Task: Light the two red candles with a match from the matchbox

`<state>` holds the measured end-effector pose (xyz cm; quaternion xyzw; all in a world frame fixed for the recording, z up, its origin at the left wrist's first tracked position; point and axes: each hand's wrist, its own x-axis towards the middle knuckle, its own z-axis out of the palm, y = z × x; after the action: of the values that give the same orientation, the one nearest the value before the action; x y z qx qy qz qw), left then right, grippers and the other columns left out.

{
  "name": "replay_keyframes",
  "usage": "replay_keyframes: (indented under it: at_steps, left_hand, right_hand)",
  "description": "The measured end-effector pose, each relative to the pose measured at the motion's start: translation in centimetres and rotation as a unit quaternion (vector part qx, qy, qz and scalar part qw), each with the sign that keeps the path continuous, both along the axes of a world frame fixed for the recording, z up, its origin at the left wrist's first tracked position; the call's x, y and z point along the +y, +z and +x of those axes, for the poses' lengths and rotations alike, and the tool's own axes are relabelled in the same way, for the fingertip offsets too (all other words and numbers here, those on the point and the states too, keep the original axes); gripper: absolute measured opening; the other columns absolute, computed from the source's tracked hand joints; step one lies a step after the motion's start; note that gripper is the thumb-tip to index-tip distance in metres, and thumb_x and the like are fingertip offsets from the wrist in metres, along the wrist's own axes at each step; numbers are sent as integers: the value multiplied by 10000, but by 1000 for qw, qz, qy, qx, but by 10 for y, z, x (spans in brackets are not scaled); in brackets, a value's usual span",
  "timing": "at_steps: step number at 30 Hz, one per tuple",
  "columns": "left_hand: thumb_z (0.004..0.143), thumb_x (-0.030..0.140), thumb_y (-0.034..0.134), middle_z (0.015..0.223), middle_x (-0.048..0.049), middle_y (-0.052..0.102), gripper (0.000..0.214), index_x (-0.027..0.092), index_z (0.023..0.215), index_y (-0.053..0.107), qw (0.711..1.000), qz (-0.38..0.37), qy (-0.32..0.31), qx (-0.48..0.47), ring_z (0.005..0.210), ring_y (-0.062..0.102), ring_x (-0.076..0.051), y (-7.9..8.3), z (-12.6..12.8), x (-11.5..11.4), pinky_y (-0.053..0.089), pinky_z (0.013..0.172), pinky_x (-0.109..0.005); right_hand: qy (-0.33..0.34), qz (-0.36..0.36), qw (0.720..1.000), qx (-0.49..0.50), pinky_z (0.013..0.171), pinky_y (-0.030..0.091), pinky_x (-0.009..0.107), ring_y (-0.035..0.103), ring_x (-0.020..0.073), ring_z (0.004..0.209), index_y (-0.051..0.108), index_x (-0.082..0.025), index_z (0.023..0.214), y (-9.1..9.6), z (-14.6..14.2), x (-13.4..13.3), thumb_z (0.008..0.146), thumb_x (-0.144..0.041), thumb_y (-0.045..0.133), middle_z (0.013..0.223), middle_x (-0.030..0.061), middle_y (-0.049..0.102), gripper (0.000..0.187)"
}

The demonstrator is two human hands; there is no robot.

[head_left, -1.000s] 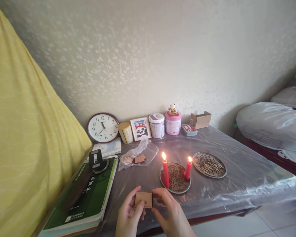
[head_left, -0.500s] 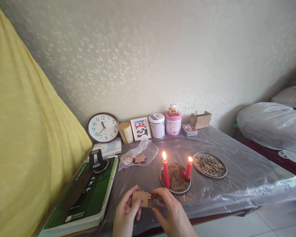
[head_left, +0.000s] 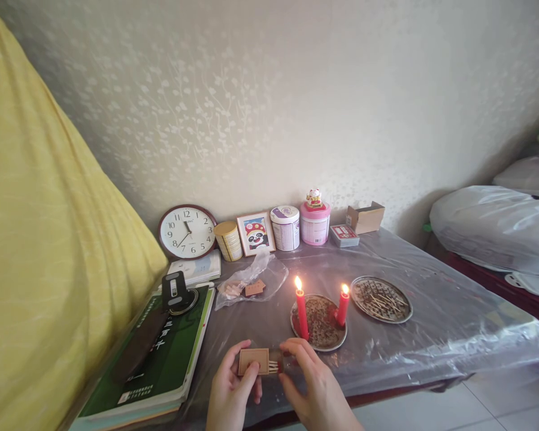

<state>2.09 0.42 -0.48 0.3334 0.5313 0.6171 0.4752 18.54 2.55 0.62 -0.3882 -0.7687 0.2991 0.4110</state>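
My left hand grips a small tan matchbox with the thumb across its front. From the box's right end stick several matches, pale sticks with red heads. My right hand is curled around that pulled-out end, thumb below and fingers above. Just beyond it, two lit red candles stand on a round metal plate, the right one shorter. Used matchsticks lie on a second round plate to the right.
A clear plastic bag with more matchboxes lies behind my hands. To the left is a green book with a dark object on it. A clock, tins, a picture frame and a cardboard box line the wall.
The matches now stick out farther from the matchbox sleeve, their red heads nearer my right fingers. My right hand has shifted slightly right; the candles and plates have stayed put.
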Motion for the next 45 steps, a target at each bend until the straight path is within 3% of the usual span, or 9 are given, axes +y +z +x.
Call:
replay_keyframes:
  at_steps: [5,12,19,29,34,45]
  left_hand:
    - [621,472,766,414,58,562,594,144,1059,533,1000,-11,0,10,341,457,-123,-1,1,1,346,353,-226]
    - [570,424,755,406,63,541,673,75,1093,513,999,-49,-3,4,284,396,-119,-5,4,5,298,294,-239]
    - [580,346,698,445,49,564,540,77,1020,540,998,-55,-18,24,293,415,-115,-9,7,5,313,291,-241]
    - [565,343,705,465,35,590,547,98,1024,535,998,-60,-27,-1,264,411,-113,-5,8,3,298,277,-238]
    - [574,346,714,473,31,598,540,108,1024,534,998,-58,-9,-5,279,427,-113,-4,8,4,291,284,-229]
    - [572,364,744,487,27,607,513,125,985,557,998,-51,-22,-9,293,456,-131,-9,10,3,343,285,-249]
  right_hand:
    - [-8,-18,999,-33,841,510,274,642,172,938,614,-200,981,7,2,-1,846,-84,498,1119,85,567,211]
    - [10,-32,994,-103,846,518,291,655,195,953,689,-208,998,5,1,0,897,-132,455,1138,100,589,265]
    - [14,-39,989,-143,824,522,273,668,197,914,715,-199,913,-7,1,1,848,-112,523,1123,83,619,220]
    - [-11,-13,994,-111,689,524,257,659,165,743,663,-165,851,-8,-1,4,890,-97,476,960,66,645,203]
    - [-6,-9,997,-79,736,525,256,658,163,783,663,-160,914,-8,-1,3,858,-55,490,971,69,629,210]
    - [-22,-9,994,-105,690,519,248,652,156,738,633,-163,833,-14,-1,3,851,-22,489,955,61,623,202]
